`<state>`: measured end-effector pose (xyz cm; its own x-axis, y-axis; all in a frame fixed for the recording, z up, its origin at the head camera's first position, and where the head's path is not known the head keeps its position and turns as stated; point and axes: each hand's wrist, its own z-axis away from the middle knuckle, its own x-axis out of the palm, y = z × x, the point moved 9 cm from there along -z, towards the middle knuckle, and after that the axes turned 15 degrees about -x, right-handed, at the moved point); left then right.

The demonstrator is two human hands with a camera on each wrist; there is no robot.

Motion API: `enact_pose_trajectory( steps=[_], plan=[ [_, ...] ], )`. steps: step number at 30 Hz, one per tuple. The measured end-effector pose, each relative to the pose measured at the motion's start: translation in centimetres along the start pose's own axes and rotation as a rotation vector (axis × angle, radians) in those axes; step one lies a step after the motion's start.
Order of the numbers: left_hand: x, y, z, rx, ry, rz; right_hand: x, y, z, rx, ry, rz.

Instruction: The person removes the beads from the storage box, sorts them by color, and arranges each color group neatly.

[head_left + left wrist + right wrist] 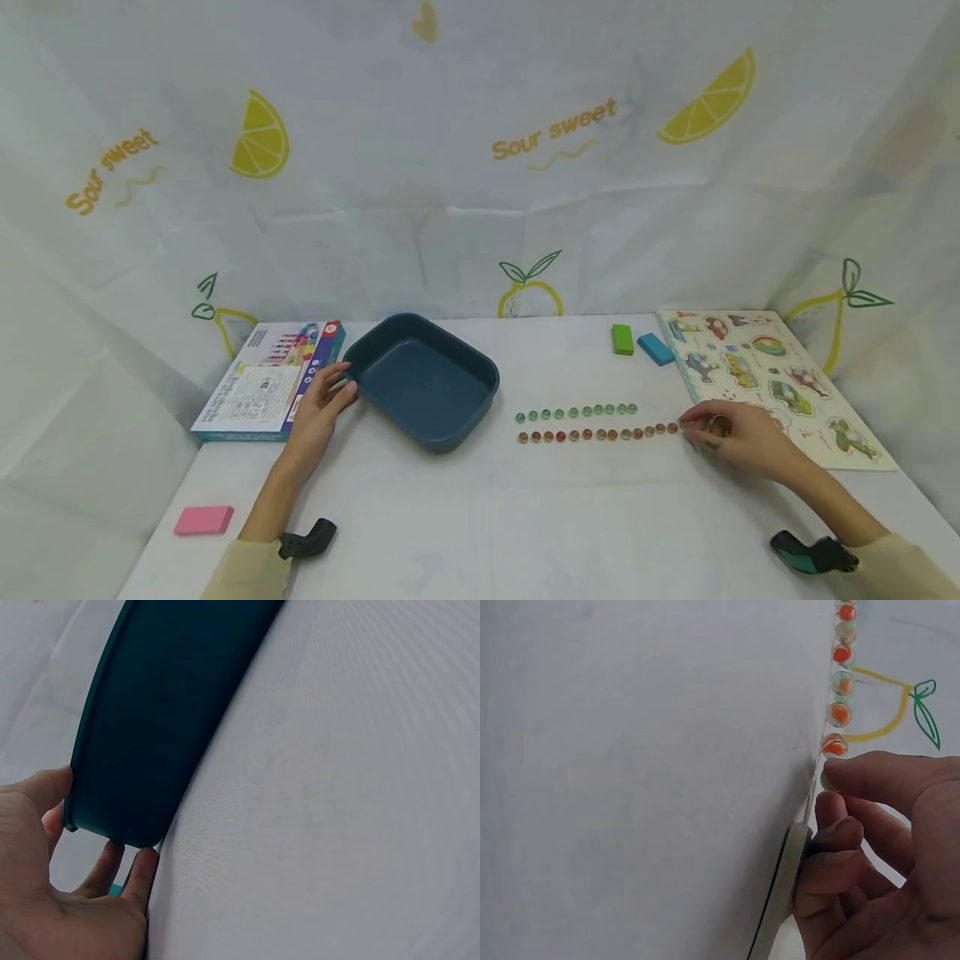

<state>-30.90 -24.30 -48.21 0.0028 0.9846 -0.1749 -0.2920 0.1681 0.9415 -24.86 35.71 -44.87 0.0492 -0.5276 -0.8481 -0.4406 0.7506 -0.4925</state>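
A dark blue rectangular basin [423,392] stands left of the middle of the table. My left hand [321,407] holds its left corner, with the thumb at the rim and other fingertips low against the wall in the left wrist view. To the right lie two rows of glass marbles: green marbles [573,412] behind, orange marbles [573,435] in front. At the right end of the orange row, my right hand [742,433] pinches a marble [826,778] between thumb and forefinger. That marble is mostly hidden by the fingertips.
A puzzle board [780,383] with picture pieces lies right, beside and under my right hand. Behind the marbles are a green block [622,339] and a blue block [656,349]. A boxed game [273,379] sits far left, and a pink block [204,520] lies front left.
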Motion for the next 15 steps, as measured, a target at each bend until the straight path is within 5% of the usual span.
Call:
enact_pose_trajectory(
  steps=[15],
  plan=[
    [0.03, -0.01, 0.01, 0.007, -0.013, -0.025, 0.49, 0.47, -0.04, -0.006, 0.004, 0.035]
  ],
)
